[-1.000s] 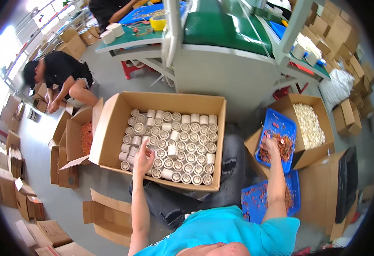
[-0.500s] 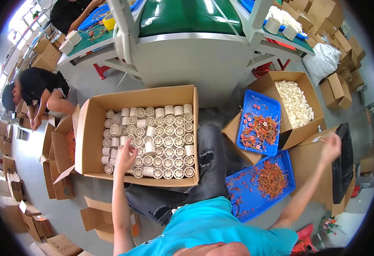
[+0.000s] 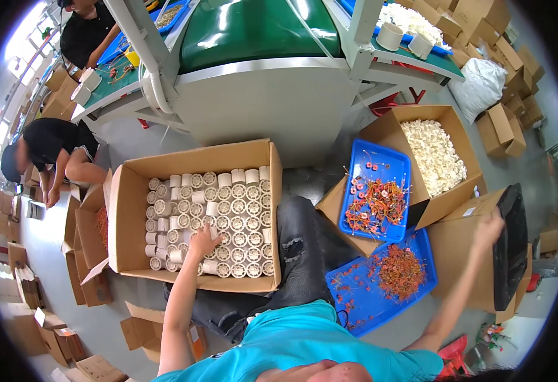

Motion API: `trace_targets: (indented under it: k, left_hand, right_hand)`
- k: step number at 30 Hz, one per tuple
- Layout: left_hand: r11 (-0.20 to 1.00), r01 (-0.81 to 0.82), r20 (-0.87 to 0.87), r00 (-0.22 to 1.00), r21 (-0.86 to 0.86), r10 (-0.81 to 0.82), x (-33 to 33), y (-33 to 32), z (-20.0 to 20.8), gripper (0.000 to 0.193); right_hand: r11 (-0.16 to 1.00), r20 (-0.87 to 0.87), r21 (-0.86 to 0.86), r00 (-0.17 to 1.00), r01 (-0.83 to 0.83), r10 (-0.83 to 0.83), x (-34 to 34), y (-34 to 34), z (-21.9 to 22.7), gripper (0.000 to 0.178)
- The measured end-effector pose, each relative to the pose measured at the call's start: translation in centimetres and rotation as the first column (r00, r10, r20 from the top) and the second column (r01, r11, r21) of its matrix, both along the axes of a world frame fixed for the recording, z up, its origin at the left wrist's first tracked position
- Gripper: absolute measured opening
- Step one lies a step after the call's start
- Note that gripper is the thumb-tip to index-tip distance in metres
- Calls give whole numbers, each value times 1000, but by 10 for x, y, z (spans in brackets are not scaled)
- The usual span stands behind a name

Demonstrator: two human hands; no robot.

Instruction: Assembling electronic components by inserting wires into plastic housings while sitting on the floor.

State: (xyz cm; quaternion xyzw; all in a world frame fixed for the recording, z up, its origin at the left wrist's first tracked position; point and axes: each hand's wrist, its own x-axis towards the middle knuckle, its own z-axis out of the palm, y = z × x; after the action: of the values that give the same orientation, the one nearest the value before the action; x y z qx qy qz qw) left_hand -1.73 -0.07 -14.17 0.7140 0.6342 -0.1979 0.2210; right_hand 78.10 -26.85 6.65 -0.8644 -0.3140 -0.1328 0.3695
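My left hand (image 3: pixel 204 242) is over a large open carton (image 3: pixel 196 281) filled with rows of white plastic cylinders (image 3: pixel 238 223) with slotted round ends. Its fingers are apart, at the upper surface of the cylinders, and I see nothing lifted in them. Some cylinders stand upright and others lie on their sides. Far to the right, my right hand (image 3: pixel 489 229) is beside a tall brown carton (image 3: pixel 464 245) with black plastic sheeting (image 3: pixel 511 248) at its rim. That hand is smeared, so its fingers and anything in them cannot be made out.
Two blue trays, an upper one (image 3: pixel 363 160) and a lower one (image 3: pixel 362 323), carry tangled orange-red wired parts. Behind them, a carton (image 3: pixel 469 149) contains small white pieces. A green-belted machine (image 3: pixel 260 32) stands ahead. Another person (image 3: pixel 56 143) crouches at left; one more (image 3: pixel 88 32) sits beyond.
My left hand has moved right and lower, onto the cylinders. My right hand has dropped slightly beside the black sheeting. The view has shifted a little.
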Motion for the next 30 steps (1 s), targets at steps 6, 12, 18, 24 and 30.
trace_targets:
  k: [6, 12, 18, 24, 30]
  left_hand:
    - [995, -81, 167, 983, 57, 71, -27, -8, 5, 86]
    - [773, -527, 919, -40, -352, 391, -17, -51, 87, 74]
    - [744, -202, 615, -715, -637, 332, -18, -116, 111, 65]
    - [731, -241, 646, -684, -639, 339, -12, -138, 112, 76]
    - [826, -226, 817, -420, -516, 396, -14, -145, 134, 67]
  right_hand:
    - [818, -241, -168, 827, -550, 507, -281, 175, -135, 19]
    - [829, -309, -357, 892, -431, 331, -293, 223, -183, 28]
    - [854, -250, -390, 932, -345, 262, -295, 224, -202, 16]
    - [956, -160, -206, 971, -210, 179, -307, 217, -162, 13]
    - [970, -65, 71, 969, -232, 237, -307, 201, -88, 15]
